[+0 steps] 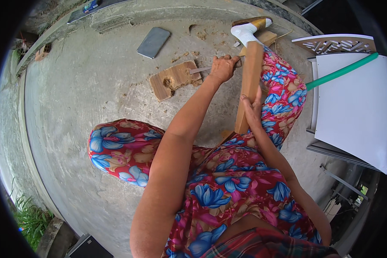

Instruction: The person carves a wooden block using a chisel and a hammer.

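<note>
My left hand (224, 68) is closed in a fist around the handle of a tool with a narrow flat metal blade (200, 69). The blade points left, over the edge of a brown wooden board (161, 88) on the floor, and a dark rounded end shows at the fist's other side. My right hand (253, 111) grips a long square wooden beam (250, 71) near its lower part. The beam slants from my lap toward my right foot. My right fingers are partly hidden behind it.
Wood shavings (167, 81) lie on and around the board. Behind it is a dark grey flat rectangular object (154, 42). A wooden block (268, 38) sits beside my slippered foot (247, 31). At right, a green tube (342, 72) crosses a white panel (354, 112).
</note>
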Tool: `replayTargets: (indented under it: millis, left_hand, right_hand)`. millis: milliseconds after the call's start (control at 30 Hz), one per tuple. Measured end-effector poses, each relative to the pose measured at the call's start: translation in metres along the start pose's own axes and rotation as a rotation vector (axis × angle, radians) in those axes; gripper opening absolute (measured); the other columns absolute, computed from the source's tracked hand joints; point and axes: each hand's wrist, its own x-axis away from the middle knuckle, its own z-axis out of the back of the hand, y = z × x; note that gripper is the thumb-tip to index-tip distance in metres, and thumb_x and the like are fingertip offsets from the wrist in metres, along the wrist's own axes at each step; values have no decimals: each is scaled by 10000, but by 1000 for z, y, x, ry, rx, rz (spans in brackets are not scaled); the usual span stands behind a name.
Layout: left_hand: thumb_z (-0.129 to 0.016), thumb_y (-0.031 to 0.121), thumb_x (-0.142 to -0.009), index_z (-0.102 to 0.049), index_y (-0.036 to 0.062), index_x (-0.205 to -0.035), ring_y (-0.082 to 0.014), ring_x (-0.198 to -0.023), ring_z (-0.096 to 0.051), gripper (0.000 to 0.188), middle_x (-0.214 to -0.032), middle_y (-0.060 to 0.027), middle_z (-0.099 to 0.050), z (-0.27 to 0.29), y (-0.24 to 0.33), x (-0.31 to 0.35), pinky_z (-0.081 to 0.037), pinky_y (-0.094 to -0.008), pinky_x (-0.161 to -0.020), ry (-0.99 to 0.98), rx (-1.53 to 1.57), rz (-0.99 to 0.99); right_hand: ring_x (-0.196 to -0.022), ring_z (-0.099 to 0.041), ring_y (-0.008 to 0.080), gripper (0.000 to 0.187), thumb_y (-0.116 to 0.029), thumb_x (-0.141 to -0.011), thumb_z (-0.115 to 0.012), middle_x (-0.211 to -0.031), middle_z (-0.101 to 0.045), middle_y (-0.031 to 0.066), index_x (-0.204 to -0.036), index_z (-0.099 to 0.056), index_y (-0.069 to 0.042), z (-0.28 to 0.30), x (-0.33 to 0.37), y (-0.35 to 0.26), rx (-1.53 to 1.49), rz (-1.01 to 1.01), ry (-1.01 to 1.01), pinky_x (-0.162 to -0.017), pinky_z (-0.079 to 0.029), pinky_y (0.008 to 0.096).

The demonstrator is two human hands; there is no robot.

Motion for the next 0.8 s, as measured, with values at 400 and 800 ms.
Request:
replayTargets:
  millis: [400, 800]
  left_hand:
    - [-681, 198, -840, -610, 143, -1131, -267, -1008, -651, 304, -1048, -77, -651, -8, -4, 11, -425, -482, -815, -29, -94, -16]
    - [-738, 258, -808, -572, 74, -1195, -382, -1025, -633, 459, -1118, -195, -654, 63, -67, 9, -482, -460, -856, 308, 75, 271]
  right_hand:
    - [-918, -620, 191, 675, -204, -846, -665, -1082, -604, 130, -1420, -376, 4, 0, -2, 4, -78, -177, -41, -809, -507, 314]
    - [-950, -598, 183, 574, -196, -848, -654, -1090, -598, 100, -1345, -443, -1, -7, -25, 12, -340, -148, -63, -825, -496, 305]
